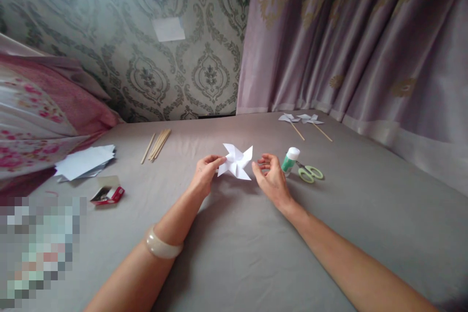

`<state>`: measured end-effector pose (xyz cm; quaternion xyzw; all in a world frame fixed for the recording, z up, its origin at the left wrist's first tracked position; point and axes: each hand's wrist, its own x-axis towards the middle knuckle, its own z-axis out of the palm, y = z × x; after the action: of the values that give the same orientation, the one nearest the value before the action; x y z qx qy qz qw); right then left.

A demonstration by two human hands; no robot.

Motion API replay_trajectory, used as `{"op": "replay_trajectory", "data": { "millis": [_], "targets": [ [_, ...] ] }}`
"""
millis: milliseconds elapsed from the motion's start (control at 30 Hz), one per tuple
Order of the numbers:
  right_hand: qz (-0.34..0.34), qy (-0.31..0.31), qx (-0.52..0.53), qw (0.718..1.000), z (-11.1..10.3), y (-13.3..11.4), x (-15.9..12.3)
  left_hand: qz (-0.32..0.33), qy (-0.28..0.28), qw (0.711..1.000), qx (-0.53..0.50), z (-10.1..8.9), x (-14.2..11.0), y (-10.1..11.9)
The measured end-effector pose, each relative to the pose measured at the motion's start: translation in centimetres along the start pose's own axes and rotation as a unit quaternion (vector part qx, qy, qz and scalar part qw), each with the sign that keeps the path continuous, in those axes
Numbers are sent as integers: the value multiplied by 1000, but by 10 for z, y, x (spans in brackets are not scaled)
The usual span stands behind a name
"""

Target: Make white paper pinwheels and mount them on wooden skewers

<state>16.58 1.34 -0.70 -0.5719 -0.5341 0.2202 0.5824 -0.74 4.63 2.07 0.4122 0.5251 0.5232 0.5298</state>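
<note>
A white paper pinwheel [237, 162] with pointed, folded blades is held a little above the grey cloth. My left hand [207, 170], a pale bangle on its forearm, pinches the pinwheel's left side between thumb and fingers. To the right of the paper is my right hand [269, 175], with its fingers curved and apart and nothing between them. Just beyond that hand a glue stick [290, 160] with a white cap and green label stands upright. Green-handled scissors [310, 173] lie beside the glue stick.
Two finished pinwheels on sticks [288, 118] lie at the back right. Several wooden sticks [159, 145] rest at the back left. Nearer the left edge are a stack of white paper [86, 162] and a small open red box [108, 195]. Curtains [292, 48] hang along the right.
</note>
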Motion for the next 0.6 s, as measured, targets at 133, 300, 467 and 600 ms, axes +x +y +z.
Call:
{"op": "replay_trajectory", "data": {
  "millis": [133,300,467,600],
  "targets": [
    [113,-46,148,982,2,-3,3,2,-1,998,-68,7,-4,-4],
    [158,-67,247,954,1,-11,5,-27,-37,992,-115,18,-14,-9],
    [140,-82,259,952,-1,-14,3,-38,-64,990,-119,22,-21,-9],
    [145,-81,249,954,-2,-13,3,-43,-97,988,-110,23,-23,-11]
  ]
}}
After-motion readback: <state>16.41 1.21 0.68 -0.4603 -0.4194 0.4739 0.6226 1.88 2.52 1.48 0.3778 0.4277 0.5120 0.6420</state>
